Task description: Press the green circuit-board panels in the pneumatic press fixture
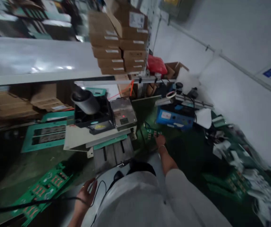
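My right hand (160, 140) reaches forward over the green table, its fingers closed on the near right edge of a small green circuit board (151, 133). The board carries pale and copper-coloured parts, and dark wires lie at its far side. Low on the left, my left hand (86, 193) is held by my lap with fingers loosely bent and apart, holding nothing that I can see. A black cable (52, 200) runs up to this hand's wrist. Beyond it, long green circuit boards (43, 189) lie stacked at a slant.
Ahead stands a machine with a grey cylinder (88, 102) and a metal control box (123, 113). A blue device (175, 116) sits right of it. Cardboard boxes (110, 47) are piled behind. Blurred boards (234, 186) and white bundles (263, 192) lie at right, along the wall.
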`<state>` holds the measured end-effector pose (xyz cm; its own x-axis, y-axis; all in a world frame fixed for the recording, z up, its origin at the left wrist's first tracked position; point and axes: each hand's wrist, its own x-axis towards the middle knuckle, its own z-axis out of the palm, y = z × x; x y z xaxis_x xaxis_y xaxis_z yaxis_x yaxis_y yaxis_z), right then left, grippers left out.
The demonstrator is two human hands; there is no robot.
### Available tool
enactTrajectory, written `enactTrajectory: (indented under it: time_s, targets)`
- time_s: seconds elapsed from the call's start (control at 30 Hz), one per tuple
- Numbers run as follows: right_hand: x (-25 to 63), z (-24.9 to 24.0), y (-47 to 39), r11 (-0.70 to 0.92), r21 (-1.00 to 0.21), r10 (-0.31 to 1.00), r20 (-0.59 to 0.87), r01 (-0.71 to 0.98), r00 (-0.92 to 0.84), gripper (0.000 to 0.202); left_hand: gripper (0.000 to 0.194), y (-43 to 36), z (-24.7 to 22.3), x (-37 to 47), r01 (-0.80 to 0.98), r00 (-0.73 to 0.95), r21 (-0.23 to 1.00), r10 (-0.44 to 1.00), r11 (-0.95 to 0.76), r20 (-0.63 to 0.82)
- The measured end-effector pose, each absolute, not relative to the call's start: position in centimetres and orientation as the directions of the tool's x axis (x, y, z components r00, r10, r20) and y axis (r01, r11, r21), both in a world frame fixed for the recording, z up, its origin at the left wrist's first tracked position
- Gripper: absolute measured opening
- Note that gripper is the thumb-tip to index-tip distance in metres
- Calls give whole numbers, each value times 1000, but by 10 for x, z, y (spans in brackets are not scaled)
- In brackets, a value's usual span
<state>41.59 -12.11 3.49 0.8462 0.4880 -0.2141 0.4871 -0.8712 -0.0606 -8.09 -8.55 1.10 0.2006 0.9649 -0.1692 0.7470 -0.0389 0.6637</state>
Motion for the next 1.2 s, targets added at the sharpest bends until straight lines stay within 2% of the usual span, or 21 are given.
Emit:
enactTrajectory:
  time_s: [0.1,0.47,0.7,0.87,0.97,1.1,1.2]
  targets:
    - [424,17,-123,-911,-38,405,-269,410,874,42,41,-92,14,-78,781,172,624,955,16,-240]
    - [431,-7,-100,-946,-53,318,-324,319,891,38,42,-107,20,-82,810,184,586,942,17,-282]
    - [428,0,-97,-957,-70,288,-318,280,903,34,36,-110,26,-87,817,173,577,948,13,-266]
    - [426,15,-110,-948,-81,317,-282,307,906,39,42,-92,26,-97,828,141,561,967,2,-212]
    - [420,27,-124,-935,-71,354,-243,347,903,41,43,-69,28,-95,806,165,587,980,-70,-110]
    - [408,45,-145,-899,-65,436,-211,432,875,40,39,-28,30,-71,740,289,612,954,-278,84]
    - [394,56,-157,-877,-62,479,-203,477,854,38,40,-6,28,-39,687,442,596,890,-417,112]
